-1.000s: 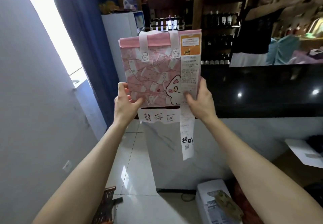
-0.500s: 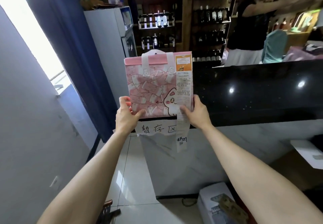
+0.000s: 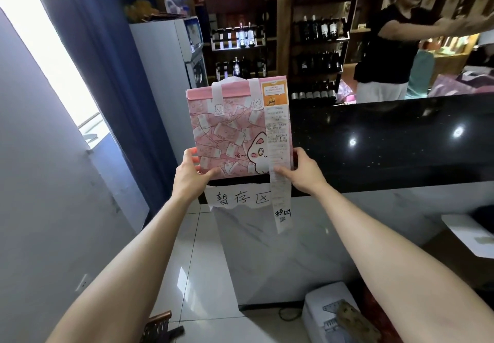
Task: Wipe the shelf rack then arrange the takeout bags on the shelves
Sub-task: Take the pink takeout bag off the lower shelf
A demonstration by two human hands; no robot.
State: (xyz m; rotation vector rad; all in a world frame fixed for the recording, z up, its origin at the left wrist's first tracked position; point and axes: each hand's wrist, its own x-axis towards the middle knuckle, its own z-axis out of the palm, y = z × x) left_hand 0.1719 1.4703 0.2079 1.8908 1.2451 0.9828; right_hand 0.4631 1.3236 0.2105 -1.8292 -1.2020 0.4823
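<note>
Stretching across the right of the scene, the black counter point(image 3: 401, 139) gleams under two spots of light, and its white marble front point(image 3: 280, 257) drops to the floor tiles nearer us. Up at the counter's left end stands the pink takeout bag point(image 3: 230, 134), upright and facing us, cartoon cat on its lower right. Its bottom edge sits level with the counter's near edge. Whether it rests there or hangs just above, I can't tell.

Both arms are reaching up and both hands have it by the bottom corners. The left hand point(image 3: 191, 174) grips the lower left corner, thumb across the front face, fingers tucked round behind. The right hand point(image 3: 302, 171) grips the lower right corner the same way, thumb on the front and fingers curled round the right edge. So the bag rises above the two hands and sits between them.

Now the smaller bits. A long white receipt point(image 3: 279, 155) runs down the bag's right side, passes under the right thumb and dangles below the counter edge. Just left of its tail, a torn paper label point(image 3: 238, 198) with handwritten characters sticks to the counter's edge. Two white handles point(image 3: 217, 96) lie flat against the bag's top.
</note>
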